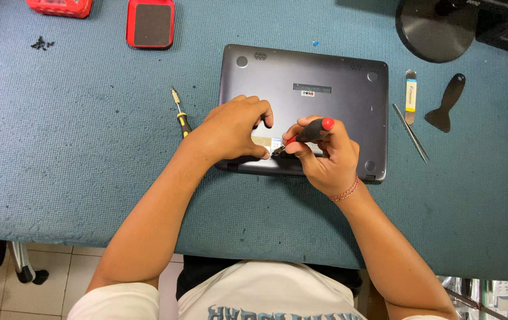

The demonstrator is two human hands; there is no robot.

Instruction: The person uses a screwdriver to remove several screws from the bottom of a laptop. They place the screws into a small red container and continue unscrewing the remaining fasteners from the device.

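A dark grey laptop (pixel 313 89) lies upside down in the middle of a blue-green mat (pixel 76 166). Its flat bottom faces up.

The right hand (pixel 325 155) grips a screwdriver with a black and red handle (pixel 312 131). The fingers are wrapped tight around it. The tip points toward 8 o'clock and touches the laptop near its close edge, by some small stickers (pixel 267 142).

The left hand (pixel 234 127) rests on the laptop, just at 9 o'clock from the right hand. Its fingers are bent and pressed down on the laptop. It holds nothing. The thumb sits right beside the tip of the screwdriver.

A small yellow and black screwdriver (pixel 180 112) lies on the mat at 9 o'clock from the laptop, close to the left wrist.

At 3 o'clock from the laptop lie thin metal tweezers (pixel 410 133), a flat metal tool with a yellow label (pixel 411 95) and a black scraper (pixel 447 102).

At 11 o'clock, far up the mat, sit a red and black pad (pixel 150 22), a red box (pixel 59 7) and a little pile of black screws (pixel 41 43). A round black stand (pixel 435 28) is at 1 o'clock.
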